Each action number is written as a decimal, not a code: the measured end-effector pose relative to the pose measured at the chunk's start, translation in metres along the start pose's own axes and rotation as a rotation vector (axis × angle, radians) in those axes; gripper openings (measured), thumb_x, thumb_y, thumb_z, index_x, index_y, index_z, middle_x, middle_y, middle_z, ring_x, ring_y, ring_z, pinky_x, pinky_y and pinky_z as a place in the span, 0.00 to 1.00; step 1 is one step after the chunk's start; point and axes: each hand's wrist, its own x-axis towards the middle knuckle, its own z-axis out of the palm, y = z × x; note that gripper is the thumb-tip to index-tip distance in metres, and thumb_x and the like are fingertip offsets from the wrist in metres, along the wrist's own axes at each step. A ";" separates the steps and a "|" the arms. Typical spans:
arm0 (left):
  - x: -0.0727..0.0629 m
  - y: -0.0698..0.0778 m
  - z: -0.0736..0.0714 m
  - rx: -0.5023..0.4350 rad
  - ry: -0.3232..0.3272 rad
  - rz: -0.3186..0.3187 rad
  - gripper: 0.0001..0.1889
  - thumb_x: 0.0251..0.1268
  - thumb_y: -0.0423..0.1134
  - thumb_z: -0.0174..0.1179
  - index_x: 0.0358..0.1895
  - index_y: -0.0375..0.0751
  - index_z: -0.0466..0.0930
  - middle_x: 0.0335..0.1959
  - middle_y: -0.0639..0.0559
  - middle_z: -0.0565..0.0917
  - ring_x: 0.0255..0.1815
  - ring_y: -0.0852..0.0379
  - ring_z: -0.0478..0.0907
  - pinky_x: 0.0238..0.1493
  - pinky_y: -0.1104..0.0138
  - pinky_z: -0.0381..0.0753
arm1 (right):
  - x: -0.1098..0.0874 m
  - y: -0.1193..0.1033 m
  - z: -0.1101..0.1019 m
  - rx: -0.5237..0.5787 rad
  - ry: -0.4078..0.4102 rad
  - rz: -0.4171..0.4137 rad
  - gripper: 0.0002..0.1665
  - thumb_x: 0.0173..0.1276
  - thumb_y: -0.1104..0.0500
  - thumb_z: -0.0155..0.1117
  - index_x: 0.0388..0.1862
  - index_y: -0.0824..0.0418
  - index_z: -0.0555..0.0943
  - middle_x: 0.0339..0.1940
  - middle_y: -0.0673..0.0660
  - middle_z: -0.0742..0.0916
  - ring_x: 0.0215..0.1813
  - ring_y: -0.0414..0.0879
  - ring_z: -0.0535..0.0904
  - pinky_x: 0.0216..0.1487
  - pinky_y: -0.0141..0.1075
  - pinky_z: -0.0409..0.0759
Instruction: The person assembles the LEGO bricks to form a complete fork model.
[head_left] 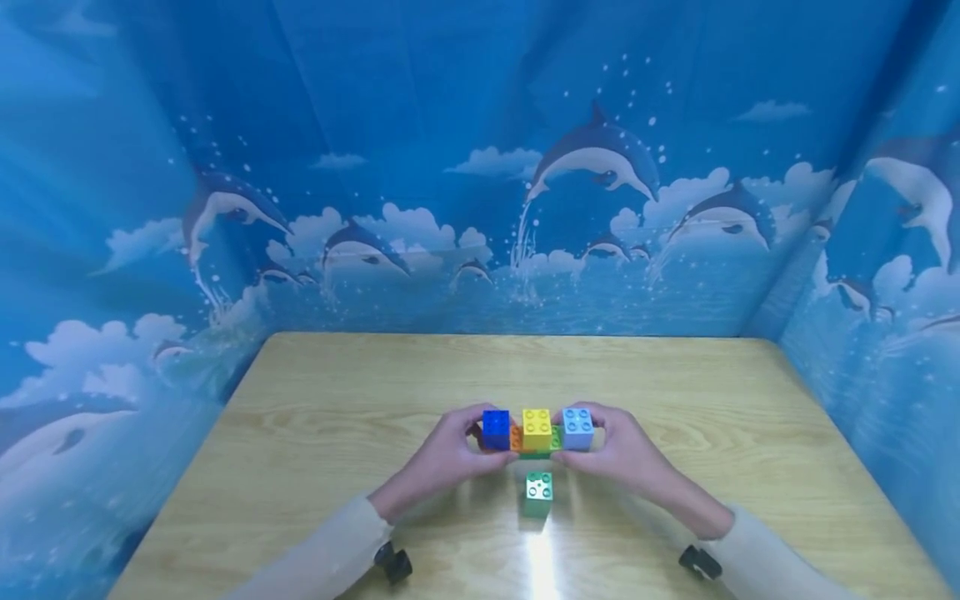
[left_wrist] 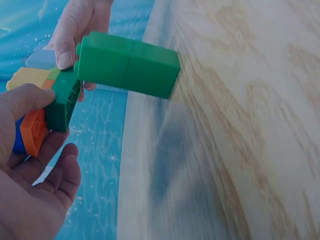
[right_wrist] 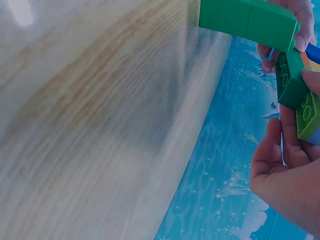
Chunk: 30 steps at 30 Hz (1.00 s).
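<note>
Both hands hold up a joined toy brick piece. In the head view its top row shows a dark blue brick, a yellow brick and a light blue brick. Below them are an orange brick, a lime brick and a dark green brick, hollow side showing. My left hand pinches the left part, my right hand the right part. Nearer to me, two stacked green bricks stand upright on the table, studs up. Whether they touch the held piece I cannot tell.
The wood-grain table has its far edge behind the hands. A blue dolphin-print curtain hangs at the back and along both sides. Dark bands sit at the wrists. Light glares on the table in front of the green stack.
</note>
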 end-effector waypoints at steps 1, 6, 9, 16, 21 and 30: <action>-0.001 0.001 0.001 -0.001 -0.001 -0.004 0.23 0.64 0.41 0.81 0.60 0.41 0.86 0.47 0.59 0.88 0.47 0.54 0.84 0.49 0.64 0.87 | -0.001 -0.001 0.000 -0.001 0.005 -0.007 0.28 0.61 0.59 0.87 0.59 0.62 0.87 0.49 0.50 0.91 0.54 0.49 0.85 0.66 0.60 0.80; -0.006 0.011 0.002 -0.012 -0.006 -0.038 0.24 0.60 0.38 0.83 0.59 0.38 0.86 0.45 0.56 0.88 0.46 0.51 0.85 0.46 0.66 0.88 | -0.009 -0.004 -0.001 -0.031 0.002 -0.025 0.27 0.61 0.58 0.87 0.57 0.62 0.87 0.49 0.49 0.91 0.54 0.48 0.86 0.66 0.61 0.81; -0.010 0.016 0.003 -0.010 -0.009 -0.055 0.26 0.57 0.36 0.84 0.58 0.34 0.86 0.42 0.54 0.88 0.43 0.47 0.84 0.41 0.67 0.88 | -0.015 -0.005 0.000 -0.056 0.002 -0.014 0.26 0.61 0.57 0.87 0.56 0.60 0.87 0.48 0.47 0.91 0.54 0.48 0.86 0.67 0.63 0.80; -0.016 0.022 0.007 -0.005 -0.006 -0.073 0.27 0.55 0.36 0.85 0.58 0.35 0.86 0.40 0.55 0.88 0.40 0.47 0.84 0.38 0.68 0.87 | -0.025 -0.006 0.001 -0.062 0.003 -0.025 0.26 0.60 0.56 0.87 0.55 0.60 0.88 0.46 0.45 0.91 0.52 0.48 0.86 0.62 0.59 0.82; -0.021 0.021 0.009 -0.023 -0.007 -0.053 0.25 0.55 0.36 0.85 0.56 0.37 0.88 0.40 0.55 0.88 0.39 0.47 0.83 0.36 0.68 0.86 | -0.030 -0.005 0.004 -0.064 0.000 -0.021 0.25 0.60 0.56 0.87 0.54 0.58 0.87 0.45 0.43 0.91 0.52 0.47 0.86 0.62 0.56 0.81; -0.029 0.018 0.012 -0.034 -0.004 -0.048 0.22 0.56 0.36 0.85 0.53 0.40 0.88 0.39 0.56 0.87 0.37 0.49 0.82 0.35 0.69 0.85 | -0.034 -0.006 0.007 -0.046 -0.027 -0.028 0.25 0.61 0.56 0.86 0.54 0.59 0.87 0.43 0.44 0.90 0.50 0.46 0.86 0.59 0.48 0.81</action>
